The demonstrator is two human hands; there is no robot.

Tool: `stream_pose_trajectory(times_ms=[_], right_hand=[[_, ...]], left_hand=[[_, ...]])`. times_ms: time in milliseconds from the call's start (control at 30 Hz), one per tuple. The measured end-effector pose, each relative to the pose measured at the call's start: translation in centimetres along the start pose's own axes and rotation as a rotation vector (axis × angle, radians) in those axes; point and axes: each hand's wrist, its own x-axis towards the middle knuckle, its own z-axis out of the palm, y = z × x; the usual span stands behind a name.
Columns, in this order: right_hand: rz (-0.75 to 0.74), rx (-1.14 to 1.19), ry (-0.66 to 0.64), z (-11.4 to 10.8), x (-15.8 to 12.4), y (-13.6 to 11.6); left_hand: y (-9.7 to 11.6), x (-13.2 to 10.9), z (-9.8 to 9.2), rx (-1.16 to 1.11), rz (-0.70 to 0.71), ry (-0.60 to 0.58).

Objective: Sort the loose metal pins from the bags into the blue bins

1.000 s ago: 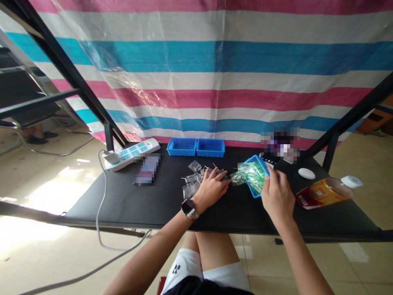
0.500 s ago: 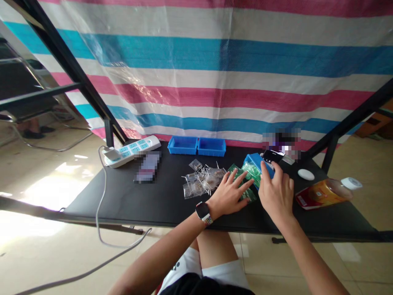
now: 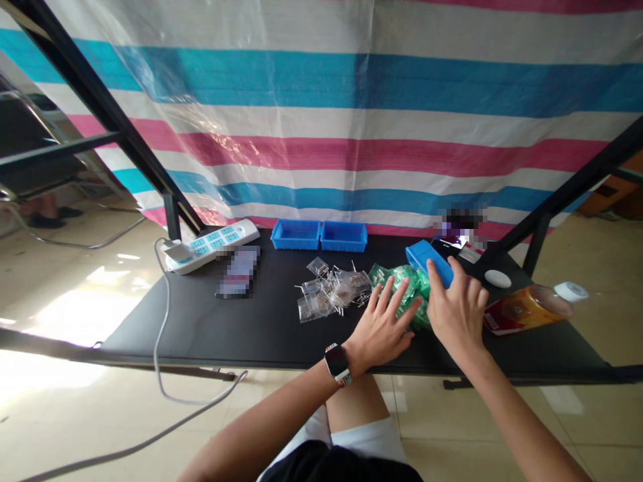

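My right hand [image 3: 459,311] grips a small blue plastic bin [image 3: 431,261], tipped on its side with its mouth toward the left. Green packets [image 3: 402,278] lie heaped by that mouth on the black tabletop. Over the near side of the heap, my left hand [image 3: 384,321] is spread with its fingers apart; its fingertips reach the packets, though firm contact cannot be made out. Left of the heap is a pile of clear little bags [image 3: 334,291] with thin metal-looking pieces. A watch [image 3: 336,361] is on my left wrist.
Two blue bins [image 3: 295,234] stand at the back edge. A white power strip [image 3: 213,246] with a grey cable and a blurred phone-like item [image 3: 240,271] lie left. On the right are a drink bottle [image 3: 527,309] on its side and a white oval object [image 3: 497,278].
The green packets have come out of the tipped bin into a bigger heap on the table. The bin has moved slightly right and back, and my left hand sits slightly lower.
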Motion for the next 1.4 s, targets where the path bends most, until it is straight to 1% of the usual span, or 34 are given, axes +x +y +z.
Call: stream_pose_trajectory(times_ms=[200,367,533,633,700,767,867,900,933,1000,1067,1133,1267,1333,1400], right_hand=[[0.017,0.009,0.015,-0.1,0.0,0.7],[0.011,0.013,0.036,-0.2,-0.2,1.2],[0.028,-0.003,0.061,-0.7,-0.1,1.7],[0.042,0.026,0.099,-1.3,0.1,1.8],[0.051,0.052,0.130,-1.7,0.6,2.0],[0.065,0.085,0.152,-1.8,1.8,2.5],[0.108,0.193,0.156,-1.3,5.1,3.3],[0.117,0.243,0.140,-0.9,6.6,3.5],[0.089,0.292,0.079,-0.5,8.2,3.6],[0.003,0.332,-0.116,0.5,11.6,3.5],[-0.055,0.300,-0.305,1.4,14.6,3.0],[-0.074,0.282,-0.423,2.6,17.2,2.2],[-0.051,0.293,-0.562,5.6,20.6,1.0],[-0.036,0.302,-0.598,7.2,21.5,0.8],[-0.020,0.303,-0.608,8.5,22.0,0.6]], left_hand=[[-0.2,-0.2,0.5,0.018,0.079,-0.079],[-0.4,-0.1,0.8,0.029,0.061,-0.107],[-0.4,0.1,0.4,0.034,0.070,-0.116],[-0.4,0.2,0.2,0.030,0.059,-0.119],[-0.4,0.4,0.1,0.021,0.048,-0.109],[-0.4,1.1,0.1,0.007,0.046,-0.099],[-0.2,2.8,0.5,-0.011,0.061,-0.113],[-0.1,3.4,0.7,-0.012,0.070,-0.124],[0.0,4.1,1.0,-0.011,0.083,-0.133],[0.2,5.3,1.6,-0.004,0.111,-0.150],[0.4,6.2,2.1,0.016,0.126,-0.163],[0.5,6.6,2.5,0.036,0.134,-0.172],[0.5,6.4,2.4,0.057,0.140,-0.172],[0.3,6.1,2.2,0.058,0.137,-0.167],[0.2,5.7,2.0,0.049,0.132,-0.158]])
